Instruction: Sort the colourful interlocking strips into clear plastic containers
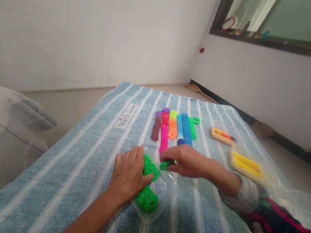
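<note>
On the cloth-covered, blue-and-white striped tabletop (80, 160), a person's left hand (126, 172) lies over the left side of a clear plastic tray (165, 187), thumb spread across bright green, patterned pieces (147, 200) inside; from here I cannot tell whether it grips. Beyond the tray stretch rows of multicoloured pieces (172, 128), brown leftmost, while the right hand (185, 160) pinches a small green piece (165, 165) near the tray's far edge. Farther right sit a clear container of orange-and-yellow pieces (223, 134) and another of bright yellow ones (247, 164).
</note>
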Tool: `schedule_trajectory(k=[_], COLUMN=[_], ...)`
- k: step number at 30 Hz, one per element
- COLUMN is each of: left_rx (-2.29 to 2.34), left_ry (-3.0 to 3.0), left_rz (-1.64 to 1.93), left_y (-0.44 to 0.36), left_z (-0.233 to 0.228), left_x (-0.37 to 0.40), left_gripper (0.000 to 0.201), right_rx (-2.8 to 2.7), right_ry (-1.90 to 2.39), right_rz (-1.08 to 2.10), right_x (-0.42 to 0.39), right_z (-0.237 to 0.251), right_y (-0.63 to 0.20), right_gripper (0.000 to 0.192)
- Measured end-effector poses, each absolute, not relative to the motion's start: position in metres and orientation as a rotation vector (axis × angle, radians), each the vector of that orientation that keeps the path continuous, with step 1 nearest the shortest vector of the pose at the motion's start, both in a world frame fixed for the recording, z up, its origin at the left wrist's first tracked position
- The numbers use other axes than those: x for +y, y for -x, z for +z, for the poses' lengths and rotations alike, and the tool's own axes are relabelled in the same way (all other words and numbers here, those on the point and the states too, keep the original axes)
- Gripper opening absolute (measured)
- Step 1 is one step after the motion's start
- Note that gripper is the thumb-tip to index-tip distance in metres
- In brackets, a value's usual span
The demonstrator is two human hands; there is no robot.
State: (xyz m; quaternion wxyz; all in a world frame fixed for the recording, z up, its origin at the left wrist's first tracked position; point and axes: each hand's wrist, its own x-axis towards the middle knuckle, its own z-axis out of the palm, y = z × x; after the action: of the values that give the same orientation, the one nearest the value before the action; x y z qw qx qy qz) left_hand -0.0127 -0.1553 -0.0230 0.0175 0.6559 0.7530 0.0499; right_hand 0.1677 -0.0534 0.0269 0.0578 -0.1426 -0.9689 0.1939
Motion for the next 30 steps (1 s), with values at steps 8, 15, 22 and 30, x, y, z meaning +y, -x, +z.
schedule_trajectory(k=[8, 15, 22, 30], left_rx=[2.343, 2.334, 2.33, 2.297], left_ry=[-2.049, -2.067, -2.055, -2.064], left_rz=[0.206, 0.226, 0.219, 0.236], left_y=[0.009, 0.01, 0.011, 0.011], left_z=[-0.019, -0.022, -0.024, -0.022], left_x=[-0.156, -0.157, -0.157, -0.157], left_gripper=[0.063, 0.065, 0.067, 0.065], right_rx=[-3.148, -3.095, -3.111, -3.068], right_ry=[0.342, 0.351, 0.302, 0.274], right_rz=[-0.023, -0.088, -0.031, 0.034], right_x=[-0.091, -0.094, -0.088, -0.084], right_z=[-0.002, -0.016, -0.014, -0.02], right_y=[-0.144, -0.145, -0.146, -0.143], right_gripper=[0.016, 0.015, 0.025, 0.025])
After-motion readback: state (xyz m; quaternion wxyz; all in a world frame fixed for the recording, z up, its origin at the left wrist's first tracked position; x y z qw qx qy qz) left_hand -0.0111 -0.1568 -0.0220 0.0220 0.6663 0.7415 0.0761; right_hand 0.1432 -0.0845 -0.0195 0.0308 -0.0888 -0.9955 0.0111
